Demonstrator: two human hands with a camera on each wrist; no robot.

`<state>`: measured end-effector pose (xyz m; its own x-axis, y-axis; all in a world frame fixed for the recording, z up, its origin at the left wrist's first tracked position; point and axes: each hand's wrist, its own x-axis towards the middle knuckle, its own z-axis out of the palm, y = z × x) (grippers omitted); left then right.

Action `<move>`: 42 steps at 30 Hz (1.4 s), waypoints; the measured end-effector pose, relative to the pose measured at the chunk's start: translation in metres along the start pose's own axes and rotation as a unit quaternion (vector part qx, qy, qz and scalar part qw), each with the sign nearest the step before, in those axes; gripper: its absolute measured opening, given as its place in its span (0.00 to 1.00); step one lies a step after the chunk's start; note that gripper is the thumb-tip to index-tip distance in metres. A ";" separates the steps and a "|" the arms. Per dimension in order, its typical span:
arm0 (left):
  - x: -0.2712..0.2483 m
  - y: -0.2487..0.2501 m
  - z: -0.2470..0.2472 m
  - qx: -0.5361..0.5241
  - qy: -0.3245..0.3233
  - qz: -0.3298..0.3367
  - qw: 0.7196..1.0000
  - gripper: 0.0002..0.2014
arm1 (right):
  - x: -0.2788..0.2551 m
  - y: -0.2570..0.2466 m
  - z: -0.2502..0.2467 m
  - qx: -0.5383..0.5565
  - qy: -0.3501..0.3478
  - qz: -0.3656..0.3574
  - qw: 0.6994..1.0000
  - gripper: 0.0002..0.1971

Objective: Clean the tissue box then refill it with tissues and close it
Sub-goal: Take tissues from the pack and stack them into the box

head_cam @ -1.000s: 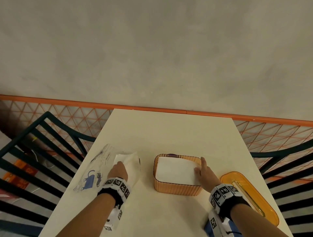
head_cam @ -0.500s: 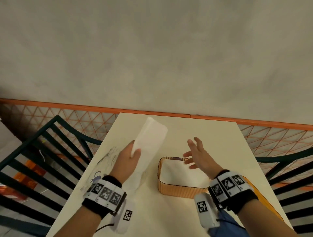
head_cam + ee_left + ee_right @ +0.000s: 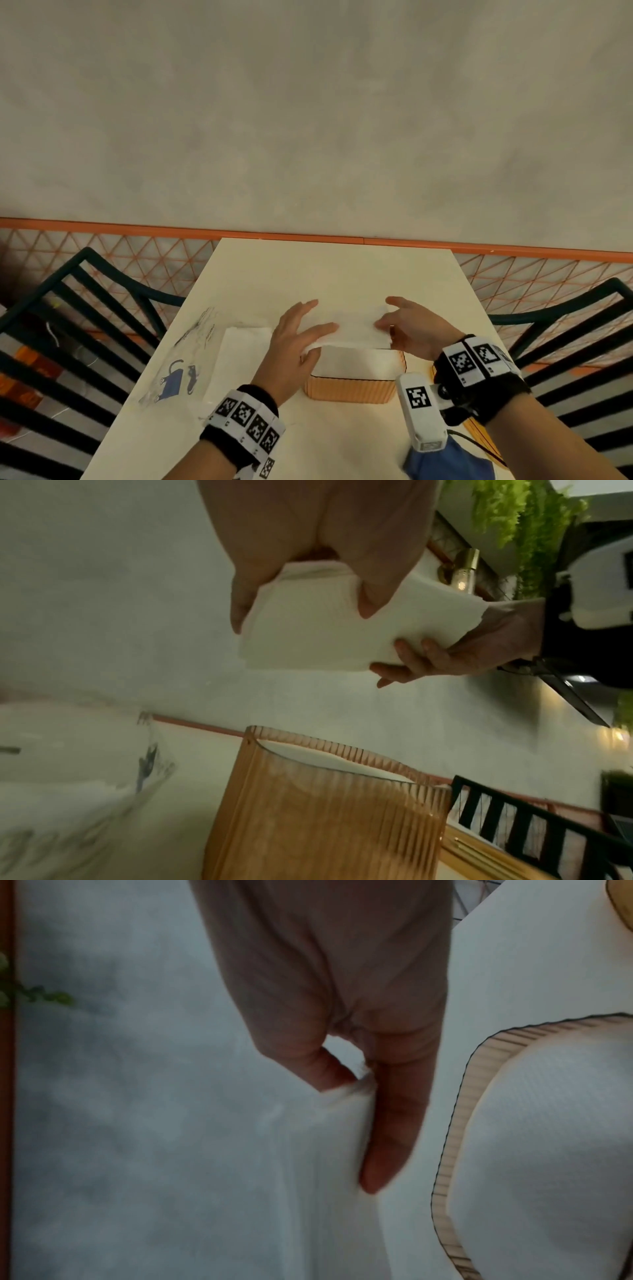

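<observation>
An orange ribbed tissue box stands open on the table with white tissues lying inside it. Just above its far side, a flat stack of white tissues is held level between both hands. My left hand grips the stack's left end, thumb on the near side. My right hand pinches the right end. In the left wrist view the stack hangs over the box. In the right wrist view a finger lies along the stack's edge, beside the box rim.
Another tissue stack and a clear printed wrapper lie left of the box. The orange lid lies at the right, mostly behind my right wrist. A blue cloth is at the near edge. Dark chairs flank the table.
My left hand lifted a tissue stack off the table, then swung it right and down over the box. My right hand left the box and took hold of the stack's right end.
</observation>
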<state>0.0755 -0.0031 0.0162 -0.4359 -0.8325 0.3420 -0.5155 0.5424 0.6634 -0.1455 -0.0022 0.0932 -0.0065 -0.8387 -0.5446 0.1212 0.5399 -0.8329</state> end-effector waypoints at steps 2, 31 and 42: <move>0.000 0.004 0.000 -0.102 0.001 -0.075 0.992 0.34 | -0.001 0.003 -0.004 -0.001 -0.006 -0.023 1.000 0.35; 0.052 0.011 0.031 -0.112 -0.043 -0.356 0.927 0.29 | 0.042 0.032 -0.012 -0.337 0.127 -0.072 0.930 0.35; 0.042 -0.014 0.035 0.244 -0.128 -0.153 0.949 0.27 | 0.041 0.067 -0.016 -0.628 0.159 -0.213 0.731 0.34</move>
<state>0.0384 -0.0417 -0.0021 -0.3424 -0.9390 -0.0311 -0.9005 0.3185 0.2962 -0.1534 0.0006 0.0139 -0.0327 -0.9987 -0.0381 -0.9652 0.0415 -0.2582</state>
